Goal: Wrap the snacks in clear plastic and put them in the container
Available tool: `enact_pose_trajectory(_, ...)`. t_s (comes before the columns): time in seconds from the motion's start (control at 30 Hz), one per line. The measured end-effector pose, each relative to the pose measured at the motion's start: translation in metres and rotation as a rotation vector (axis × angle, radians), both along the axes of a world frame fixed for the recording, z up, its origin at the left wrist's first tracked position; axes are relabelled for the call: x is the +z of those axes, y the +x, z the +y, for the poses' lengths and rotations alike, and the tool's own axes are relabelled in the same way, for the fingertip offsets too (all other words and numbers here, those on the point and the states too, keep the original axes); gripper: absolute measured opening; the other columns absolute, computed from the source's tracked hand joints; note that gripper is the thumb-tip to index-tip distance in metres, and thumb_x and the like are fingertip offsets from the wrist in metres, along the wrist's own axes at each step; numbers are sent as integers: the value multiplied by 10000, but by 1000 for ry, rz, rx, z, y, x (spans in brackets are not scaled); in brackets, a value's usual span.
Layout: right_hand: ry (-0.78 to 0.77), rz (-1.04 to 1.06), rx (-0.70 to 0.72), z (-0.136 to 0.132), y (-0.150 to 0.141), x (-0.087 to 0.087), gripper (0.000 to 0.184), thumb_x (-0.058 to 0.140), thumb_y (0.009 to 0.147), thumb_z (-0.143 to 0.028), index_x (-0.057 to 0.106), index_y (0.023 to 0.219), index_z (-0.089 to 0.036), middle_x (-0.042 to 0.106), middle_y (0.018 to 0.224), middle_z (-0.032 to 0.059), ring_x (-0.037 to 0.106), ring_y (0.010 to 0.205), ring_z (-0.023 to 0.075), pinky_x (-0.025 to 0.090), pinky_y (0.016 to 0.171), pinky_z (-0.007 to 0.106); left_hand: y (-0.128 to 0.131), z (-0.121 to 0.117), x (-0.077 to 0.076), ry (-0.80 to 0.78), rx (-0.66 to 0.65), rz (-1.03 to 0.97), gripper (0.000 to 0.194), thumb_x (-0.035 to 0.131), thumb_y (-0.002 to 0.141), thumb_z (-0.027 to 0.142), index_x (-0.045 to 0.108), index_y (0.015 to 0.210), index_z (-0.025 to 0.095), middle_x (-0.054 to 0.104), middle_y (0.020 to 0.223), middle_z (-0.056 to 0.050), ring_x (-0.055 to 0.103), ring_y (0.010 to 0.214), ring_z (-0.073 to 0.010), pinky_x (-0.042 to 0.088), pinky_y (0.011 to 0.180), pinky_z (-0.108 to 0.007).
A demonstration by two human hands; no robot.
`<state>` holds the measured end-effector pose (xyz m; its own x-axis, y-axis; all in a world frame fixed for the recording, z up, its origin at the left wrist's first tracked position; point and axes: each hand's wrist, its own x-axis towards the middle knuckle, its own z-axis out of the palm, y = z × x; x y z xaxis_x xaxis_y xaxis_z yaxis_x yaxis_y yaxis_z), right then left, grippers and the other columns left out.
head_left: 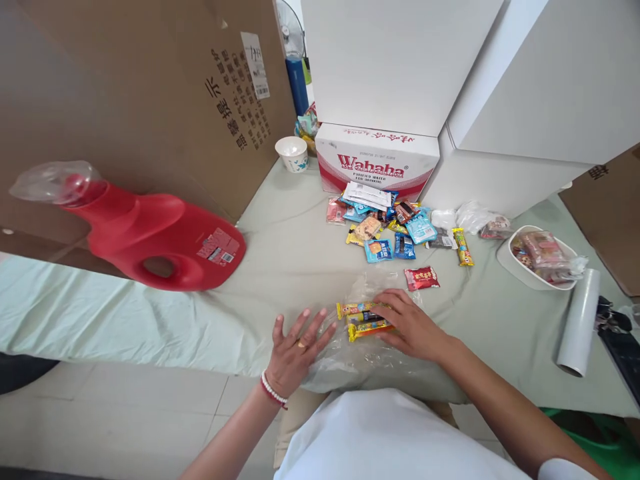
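Note:
My left hand (296, 347) lies flat with fingers spread on the edge of a clear plastic bag (350, 357) spread on the pale green sheet. My right hand (407, 325) rests on the same bag, fingers curved over three yellow snack sticks (361, 319) lying on or in it. A red snack packet (421, 278) sits just beyond my right hand. Farther back lies a heap of small snack packets (387, 230).
A red detergent jug (160, 237) lies on its side at left. A Wahaha carton (377, 160) and white boxes stand behind. A white bowl of snacks (537, 260), a roll of film (579, 320) and a paper cup (292, 153) are around.

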<state>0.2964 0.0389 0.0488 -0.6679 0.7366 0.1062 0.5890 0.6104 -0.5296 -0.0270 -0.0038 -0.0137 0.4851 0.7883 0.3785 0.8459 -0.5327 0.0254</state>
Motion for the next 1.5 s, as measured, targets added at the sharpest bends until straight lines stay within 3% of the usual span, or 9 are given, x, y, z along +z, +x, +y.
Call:
enact_pose_trajectory(0.27, 144, -73, -116, -85, 24, -24, 458, 700, 923, -351, 616, 1355, -221, 618, 1374, 150, 501, 1325, 333, 478, 1103, 581, 8, 12, 14, -46, 265, -213, 754, 561, 970, 345, 222, 1613, 143, 386, 1612, -248, 278, 1565, -333, 294, 1234, -565)
enact_pose_trajectory(0.53, 261, 153, -199, -67, 20, -27, 281, 559, 920, -57, 695, 1089, -237, 657, 1271, 115, 572, 1145, 255, 566, 919, 426, 15, 34, 24, -245, 25, -216, 217, 566, 973, 382, 733, 984, 244, 745, 878, -51, 673, 969, -259, 439, 975, -459)
enact_pose_trajectory(0.7, 51, 240, -187, -42, 26, -9, 274, 524, 974, -131, 670, 1169, -255, 648, 1217, 113, 641, 1038, 208, 574, 835, 349, 11, 43, 20, -504, 458, -545, 354, 496, 949, 442, 642, 710, 226, 625, 659, -22, 612, 741, -216, 465, 727, -353)
enact_pose_trajectory(0.83, -98, 206, -183, -19, 28, -4, 278, 502, 992, -146, 669, 1186, -251, 690, 1087, 84, 680, 940, 188, 574, 802, 315, 1, 38, 16, -409, 719, -572, 242, 575, 840, 440, 647, 864, 210, 658, 822, -60, 623, 846, -263, 505, 812, -410)
enact_pose_trajectory(0.93, -114, 160, -158, -3, 27, -6, 335, 486, 958, -92, 680, 1182, -247, 694, 1080, 79, 688, 932, 192, 565, 798, 317, -5, 37, 21, -280, 527, -573, 343, 553, 799, 297, 645, 1111, 187, 684, 1127, -118, 604, 1116, -300, 470, 1013, -475)
enact_pose_trajectory(1.1, -140, 116, -134, 17, 23, -11, 358, 505, 901, -54, 681, 1157, -232, 679, 1178, 93, 693, 959, 194, 550, 805, 315, -4, 56, 37, -544, 39, -602, 485, 472, 864, 206, 574, 1336, 251, 715, 1249, -59, 579, 1273, -251, 402, 1133, -465)
enact_pose_trajectory(1.23, -176, 46, -88, 28, 14, -9, 329, 515, 837, -15, 686, 1031, -219, 576, 1440, 113, 706, 929, 180, 532, 777, 309, 5, 78, 40, -720, 61, -653, 470, 534, 952, 423, 537, 1380, 229, 702, 1210, -105, 655, 1058, -241, 515, 974, -426)
enact_pose_trajectory(1.4, -264, -35, 21, 37, -3, -2, 250, 536, 815, -10, 664, 870, -217, 533, 1545, 61, 705, 1104, 218, 504, 751, 286, 17, 79, 41, -689, -50, -581, 924, 808, 718, 582, 449, 1482, 205, 587, 1342, -167, 630, 1006, -248, 535, 907, -407)
enact_pose_trajectory(1.5, -270, -66, 83, 39, -8, 0, 217, 543, 850, -35, 650, 812, -220, 603, 1483, 33, 719, 1079, 208, 493, 755, 280, 20, 73, 38, -670, 80, -526, 445, 651, 872, 512, 665, 1182, 193, 690, 1059, -101, 631, 863, -211, 503, 797, -343)
